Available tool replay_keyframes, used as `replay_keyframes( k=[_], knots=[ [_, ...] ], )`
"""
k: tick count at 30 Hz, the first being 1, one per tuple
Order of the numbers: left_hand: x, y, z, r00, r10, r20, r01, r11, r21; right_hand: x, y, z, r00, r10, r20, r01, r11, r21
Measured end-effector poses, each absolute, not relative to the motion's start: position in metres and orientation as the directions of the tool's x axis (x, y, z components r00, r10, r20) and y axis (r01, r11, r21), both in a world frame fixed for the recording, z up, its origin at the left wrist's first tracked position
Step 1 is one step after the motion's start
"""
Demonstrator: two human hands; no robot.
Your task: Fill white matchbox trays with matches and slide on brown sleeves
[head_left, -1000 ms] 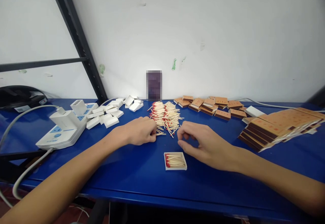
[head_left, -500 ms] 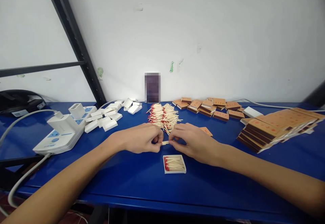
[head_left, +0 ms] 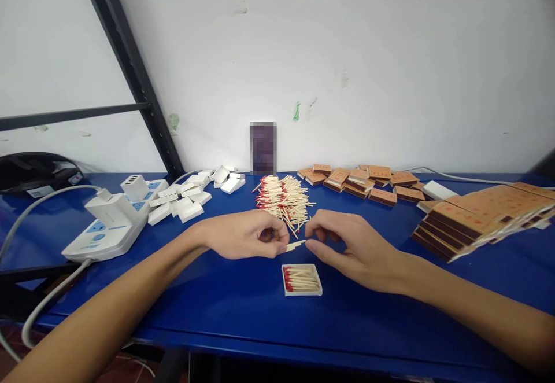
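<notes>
My left hand [head_left: 247, 235] is closed in a pinch on a small bundle of matches [head_left: 295, 246], whose pale ends stick out to the right. My right hand [head_left: 347, 244] has its thumb and fingertips curled against the free ends of that bundle. Just below the hands lies an open white matchbox tray [head_left: 302, 279] part-filled with red-tipped matches. Behind the hands is a loose pile of matches [head_left: 284, 198] on the blue table [head_left: 217, 296].
Several empty white trays [head_left: 186, 198] lie at back left beside a white power strip [head_left: 110, 224] with plugs and cables. Brown matchbox sleeves [head_left: 359, 180] are scattered at the back; stacked flat brown sleeves [head_left: 472, 215] sit at right. A black frame post [head_left: 130, 70] leans on the wall.
My left hand took matches from the pile and drew back toward the tray. My right hand came in to meet the bundle's ends above the tray.
</notes>
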State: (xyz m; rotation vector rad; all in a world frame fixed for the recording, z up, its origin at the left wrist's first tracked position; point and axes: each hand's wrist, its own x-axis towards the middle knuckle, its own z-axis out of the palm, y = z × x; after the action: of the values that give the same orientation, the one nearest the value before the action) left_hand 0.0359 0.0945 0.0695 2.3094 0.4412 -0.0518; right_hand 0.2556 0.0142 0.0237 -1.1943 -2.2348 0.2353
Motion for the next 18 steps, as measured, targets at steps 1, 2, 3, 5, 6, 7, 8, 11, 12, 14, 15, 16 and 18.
replay_keyframes(
  k=[1, 2, 3, 5, 6, 7, 8, 11, 12, 14, 15, 16, 18],
  knots=[
    [0.037, 0.093, 0.069, 0.943, 0.287, -0.168, 0.317, -0.623, 0.715, 0.257, 0.016, 0.024, -0.408, 0.81, 0.422, 0.701, 0.574, -0.424],
    [0.039, 0.091, 0.068, 0.947, 0.277, -0.165, 0.306, -0.608, 0.733, 0.258, 0.017, 0.024, -0.395, 0.811, 0.431, 0.695, 0.571, -0.437],
    [0.04, 0.089, 0.067, 0.949, 0.27, -0.162, 0.297, -0.599, 0.744, 0.26, 0.017, 0.025, -0.384, 0.81, 0.443, 0.683, 0.572, -0.455],
    [0.044, 0.087, 0.063, 0.951, 0.262, -0.162, 0.292, -0.597, 0.748, 0.262, 0.017, 0.028, -0.377, 0.804, 0.461, 0.643, 0.585, -0.495],
    [0.045, 0.086, 0.061, 0.952, 0.263, -0.159, 0.29, -0.602, 0.744, 0.263, 0.017, 0.029, -0.385, 0.801, 0.459, 0.625, 0.592, -0.509],
    [0.046, 0.086, 0.059, 0.951, 0.266, -0.157, 0.292, -0.607, 0.739, 0.264, 0.016, 0.03, -0.405, 0.798, 0.447, 0.61, 0.599, -0.518],
    [0.047, 0.086, 0.058, 0.949, 0.272, -0.156, 0.296, -0.612, 0.734, 0.264, 0.016, 0.03, -0.435, 0.795, 0.423, 0.6, 0.606, -0.523],
    [0.048, 0.086, 0.055, 0.941, 0.296, -0.162, 0.318, -0.616, 0.721, 0.261, 0.014, 0.03, -0.52, 0.777, 0.354, 0.578, 0.626, -0.524],
    [0.048, 0.086, 0.054, 0.939, 0.3, -0.168, 0.325, -0.615, 0.718, 0.26, 0.014, 0.029, -0.531, 0.775, 0.342, 0.576, 0.626, -0.526],
    [0.048, 0.087, 0.054, 0.937, 0.303, -0.173, 0.33, -0.614, 0.717, 0.257, 0.012, 0.029, -0.526, 0.783, 0.333, 0.584, 0.617, -0.528],
    [0.048, 0.087, 0.054, 0.938, 0.299, -0.174, 0.329, -0.614, 0.717, 0.256, 0.012, 0.029, -0.52, 0.788, 0.329, 0.59, 0.61, -0.53],
    [0.048, 0.087, 0.054, 0.94, 0.293, -0.174, 0.326, -0.616, 0.717, 0.255, 0.011, 0.029, -0.515, 0.794, 0.322, 0.594, 0.602, -0.534],
    [0.048, 0.087, 0.054, 0.945, 0.277, -0.174, 0.315, -0.627, 0.712, 0.254, 0.01, 0.03, -0.512, 0.8, 0.314, 0.596, 0.594, -0.541]
  ],
)
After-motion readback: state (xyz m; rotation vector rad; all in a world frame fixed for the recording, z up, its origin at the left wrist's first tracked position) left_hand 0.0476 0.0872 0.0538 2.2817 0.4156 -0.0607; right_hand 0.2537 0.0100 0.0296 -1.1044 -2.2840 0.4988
